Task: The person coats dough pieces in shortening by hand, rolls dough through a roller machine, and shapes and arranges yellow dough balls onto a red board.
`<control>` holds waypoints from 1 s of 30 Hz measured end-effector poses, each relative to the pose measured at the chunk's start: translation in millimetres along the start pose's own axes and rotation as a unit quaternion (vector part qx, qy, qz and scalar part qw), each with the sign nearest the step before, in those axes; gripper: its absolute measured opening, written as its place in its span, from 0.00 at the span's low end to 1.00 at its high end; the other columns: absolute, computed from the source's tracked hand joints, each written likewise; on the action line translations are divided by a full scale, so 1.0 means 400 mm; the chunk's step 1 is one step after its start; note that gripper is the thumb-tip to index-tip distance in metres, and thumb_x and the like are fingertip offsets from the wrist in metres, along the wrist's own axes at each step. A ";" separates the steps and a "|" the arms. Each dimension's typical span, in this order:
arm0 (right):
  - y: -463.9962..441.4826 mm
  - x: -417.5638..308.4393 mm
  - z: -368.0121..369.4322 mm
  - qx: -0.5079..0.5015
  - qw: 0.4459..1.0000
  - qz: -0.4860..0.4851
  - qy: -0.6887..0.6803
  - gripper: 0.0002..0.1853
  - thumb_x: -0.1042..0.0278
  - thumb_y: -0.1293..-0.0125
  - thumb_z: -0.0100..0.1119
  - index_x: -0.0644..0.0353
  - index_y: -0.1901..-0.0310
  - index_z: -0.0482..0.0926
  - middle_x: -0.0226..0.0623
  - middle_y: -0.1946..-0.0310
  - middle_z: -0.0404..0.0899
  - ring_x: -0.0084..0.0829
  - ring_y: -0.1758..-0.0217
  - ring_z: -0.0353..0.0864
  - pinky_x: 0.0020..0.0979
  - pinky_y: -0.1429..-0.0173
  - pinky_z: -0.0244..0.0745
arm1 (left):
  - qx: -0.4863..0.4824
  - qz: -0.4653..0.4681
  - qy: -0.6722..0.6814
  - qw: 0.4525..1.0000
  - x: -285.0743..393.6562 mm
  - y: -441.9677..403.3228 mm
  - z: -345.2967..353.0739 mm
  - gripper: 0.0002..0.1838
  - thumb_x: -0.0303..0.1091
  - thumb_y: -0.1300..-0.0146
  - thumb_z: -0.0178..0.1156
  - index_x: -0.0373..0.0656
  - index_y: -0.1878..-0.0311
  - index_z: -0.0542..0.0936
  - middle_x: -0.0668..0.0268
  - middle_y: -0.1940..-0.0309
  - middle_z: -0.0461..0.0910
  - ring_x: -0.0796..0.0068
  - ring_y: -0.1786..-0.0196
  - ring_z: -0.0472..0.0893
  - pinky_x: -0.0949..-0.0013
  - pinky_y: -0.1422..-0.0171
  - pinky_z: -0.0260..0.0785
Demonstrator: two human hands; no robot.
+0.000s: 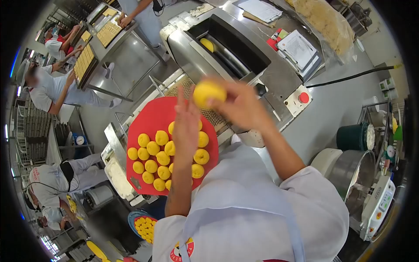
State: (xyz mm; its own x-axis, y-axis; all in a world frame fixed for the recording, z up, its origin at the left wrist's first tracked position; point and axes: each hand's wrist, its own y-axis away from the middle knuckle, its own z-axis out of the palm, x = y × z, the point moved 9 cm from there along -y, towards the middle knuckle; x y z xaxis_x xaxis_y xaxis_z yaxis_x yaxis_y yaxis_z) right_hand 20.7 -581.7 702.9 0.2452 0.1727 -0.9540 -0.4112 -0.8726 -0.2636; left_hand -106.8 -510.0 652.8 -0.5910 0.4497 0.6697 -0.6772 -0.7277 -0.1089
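Note:
In my right hand [242, 102] is a round yellow dough ball [210, 92], raised in front of a metal roller machine [183, 43]. My left hand [187, 120] is held beside it with its fingers stretched out, slightly blurred, above a red tray [148, 114]. Many yellow dough balls [163, 158] sit on this tray, some hidden under my left forearm. Another piece of yellow dough [207, 44] lies inside the machine's black-walled hopper [257, 65], against the roller.
A red button [303, 98] sits on the machine's near right corner. Papers [298, 49] and a bag of crumbly dough [325, 26] lie on the counter. Co-workers stand at a table [97, 56] at left. A mixer bowl [355, 170] stands at right, more dough balls [145, 228] below.

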 end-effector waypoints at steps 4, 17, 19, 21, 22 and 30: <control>-0.047 -0.153 -0.288 0.322 0.931 -0.129 0.109 0.26 0.58 0.30 0.64 0.56 0.33 0.74 0.35 0.51 0.83 0.23 0.53 0.80 0.26 0.48 0.77 | 0.015 0.044 -0.741 0.670 0.014 -0.043 -0.261 0.35 0.48 0.30 0.59 0.44 0.24 0.63 0.46 0.23 0.56 0.51 0.18 0.48 0.49 0.17 0.39; 0.201 0.323 0.222 -0.053 0.946 0.061 0.314 0.26 0.49 0.37 0.68 0.63 0.48 0.79 0.43 0.48 0.79 0.42 0.42 0.75 0.41 0.40 0.71 | -0.082 -0.013 -0.604 0.793 0.003 0.012 -0.370 0.19 0.28 0.43 0.64 0.40 0.47 0.78 0.58 0.42 0.78 0.57 0.53 0.84 0.47 0.21 0.55; 0.220 0.336 0.310 -0.061 0.903 0.022 0.425 0.26 0.49 0.36 0.67 0.62 0.46 0.77 0.43 0.47 0.78 0.43 0.41 0.73 0.43 0.38 0.69 | 0.069 0.054 -0.401 0.912 0.104 0.038 -0.439 0.22 0.24 0.44 0.59 0.39 0.44 0.76 0.60 0.44 0.78 0.59 0.56 0.85 0.49 0.24 0.62; 0.219 0.340 0.348 -0.095 0.889 0.021 0.448 0.27 0.50 0.37 0.69 0.61 0.45 0.75 0.43 0.48 0.78 0.43 0.40 0.74 0.45 0.38 0.70 | 0.098 0.047 -0.203 0.973 0.194 0.072 -0.438 0.26 0.24 0.44 0.57 0.38 0.39 0.74 0.60 0.46 0.78 0.63 0.48 0.83 0.58 0.33 0.72; 0.218 0.349 0.357 -0.130 0.900 0.040 0.415 0.28 0.49 0.39 0.70 0.60 0.45 0.75 0.42 0.49 0.78 0.42 0.41 0.75 0.46 0.39 0.72 | 0.124 0.025 -0.237 0.963 0.228 0.085 -0.513 0.26 0.27 0.42 0.58 0.37 0.38 0.74 0.58 0.46 0.78 0.62 0.47 0.82 0.57 0.35 0.72; 0.140 0.075 -0.087 0.238 0.959 0.062 -0.140 0.24 0.63 0.25 0.58 0.61 0.32 0.71 0.36 0.50 0.81 0.23 0.55 0.83 0.27 0.53 0.82 | -0.053 -0.068 -0.855 0.512 0.039 0.043 -0.439 0.32 0.49 0.46 0.73 0.43 0.42 0.77 0.48 0.52 0.82 0.42 0.48 0.80 0.47 0.47 0.74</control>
State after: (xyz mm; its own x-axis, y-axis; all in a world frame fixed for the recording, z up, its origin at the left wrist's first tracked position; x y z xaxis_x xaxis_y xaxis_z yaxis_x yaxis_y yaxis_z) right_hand 35.8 -641.2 664.6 -0.0497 0.2560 -0.9654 -0.7926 -0.5982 -0.1178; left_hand -204.6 -424.6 532.6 0.6504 -0.6836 0.3311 -0.7346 -0.6769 0.0454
